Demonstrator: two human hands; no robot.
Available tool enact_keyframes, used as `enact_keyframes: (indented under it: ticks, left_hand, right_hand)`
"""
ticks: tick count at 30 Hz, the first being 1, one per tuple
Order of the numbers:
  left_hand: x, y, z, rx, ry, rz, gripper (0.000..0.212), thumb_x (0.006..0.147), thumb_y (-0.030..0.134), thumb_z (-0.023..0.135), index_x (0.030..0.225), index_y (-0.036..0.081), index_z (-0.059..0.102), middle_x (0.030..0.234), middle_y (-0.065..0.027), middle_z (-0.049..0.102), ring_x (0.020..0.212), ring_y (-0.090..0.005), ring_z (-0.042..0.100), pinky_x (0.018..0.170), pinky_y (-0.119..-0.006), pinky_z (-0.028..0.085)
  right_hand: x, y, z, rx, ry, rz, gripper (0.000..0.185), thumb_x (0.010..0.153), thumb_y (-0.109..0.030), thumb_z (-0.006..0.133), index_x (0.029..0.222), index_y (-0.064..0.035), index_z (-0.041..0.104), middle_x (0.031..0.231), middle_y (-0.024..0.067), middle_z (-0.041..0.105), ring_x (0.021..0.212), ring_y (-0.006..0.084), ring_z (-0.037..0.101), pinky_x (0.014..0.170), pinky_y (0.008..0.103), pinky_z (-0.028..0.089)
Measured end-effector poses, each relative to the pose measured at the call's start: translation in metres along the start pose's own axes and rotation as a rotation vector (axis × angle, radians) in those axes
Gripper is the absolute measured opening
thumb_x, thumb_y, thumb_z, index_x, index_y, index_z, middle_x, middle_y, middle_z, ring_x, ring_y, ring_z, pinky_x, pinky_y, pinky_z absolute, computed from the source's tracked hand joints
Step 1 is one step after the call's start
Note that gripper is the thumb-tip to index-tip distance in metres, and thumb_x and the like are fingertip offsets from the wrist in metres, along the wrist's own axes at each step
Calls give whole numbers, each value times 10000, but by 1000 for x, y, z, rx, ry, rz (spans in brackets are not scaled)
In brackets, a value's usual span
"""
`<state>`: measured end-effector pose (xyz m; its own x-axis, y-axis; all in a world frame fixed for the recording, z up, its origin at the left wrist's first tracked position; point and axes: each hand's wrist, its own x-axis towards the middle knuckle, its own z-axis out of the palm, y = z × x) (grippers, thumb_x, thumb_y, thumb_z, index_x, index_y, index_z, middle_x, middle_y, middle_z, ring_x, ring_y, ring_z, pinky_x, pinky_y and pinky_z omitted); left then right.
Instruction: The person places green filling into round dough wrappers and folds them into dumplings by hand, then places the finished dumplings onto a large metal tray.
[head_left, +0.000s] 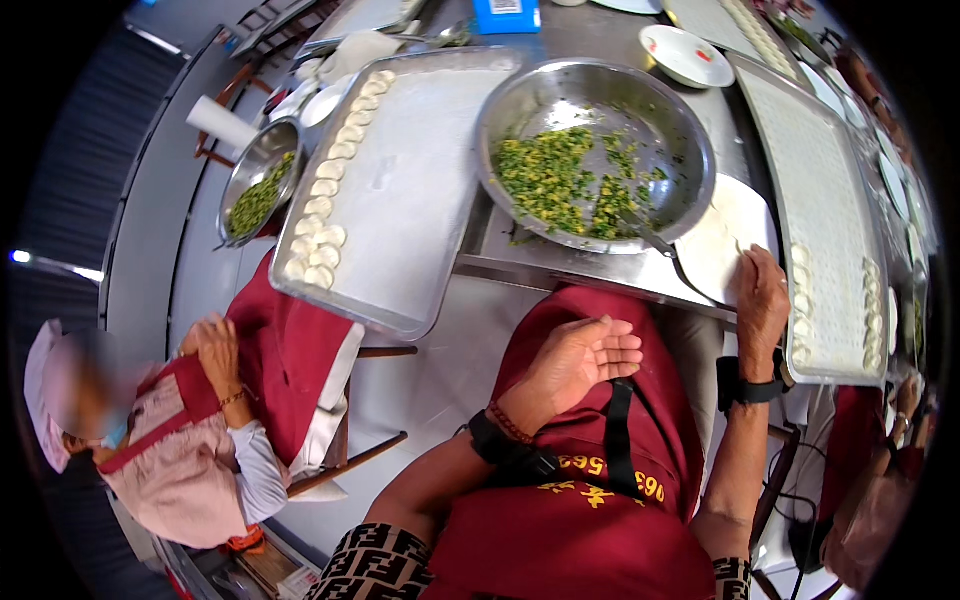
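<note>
My left hand is palm up above my red apron, fingers slightly curled and apart, with nothing in it. My right hand is at the table's edge, its fingertips on the white round of flat dough wrappers; whether it pinches one cannot be told. Left of that stands a large steel bowl with chopped green and yellow filling and a metal utensil leaning out over the rim. A metal tray left of the bowl bears a row of pale dumplings.
A second dumpling tray lies on the right, beside my right hand. A white bowl stands behind the steel bowl. A co-worker sits on the left, near a smaller filling bowl. Other people are at the far right.
</note>
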<state>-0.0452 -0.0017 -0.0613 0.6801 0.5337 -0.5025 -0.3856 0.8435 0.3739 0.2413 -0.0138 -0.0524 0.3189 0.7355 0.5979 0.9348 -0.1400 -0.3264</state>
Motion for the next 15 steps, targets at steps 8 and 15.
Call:
enact_keyframes:
  ticks: [8, 15]
  left_hand:
    - [-4, 1, 5, 1, 16, 7, 374, 987, 270, 562, 1175, -53, 580, 1106, -192, 652, 1039, -298, 639, 961, -444, 508]
    - [5, 1, 3, 40, -66, -1, 405, 984, 295, 570, 1191, -53, 566, 1157, -201, 633, 1086, -313, 627, 990, -456, 494]
  right_hand:
    - [-4, 6, 3, -24, 5, 26, 170, 928, -101, 636, 1082, -34, 661, 1073, 156, 708, 956, 310, 691, 846, 364, 541]
    - [-7, 3, -19, 357, 77, 371, 174, 989, -151, 593, 1096, -33, 663, 956, 51, 710, 815, 97, 626, 754, 252, 511]
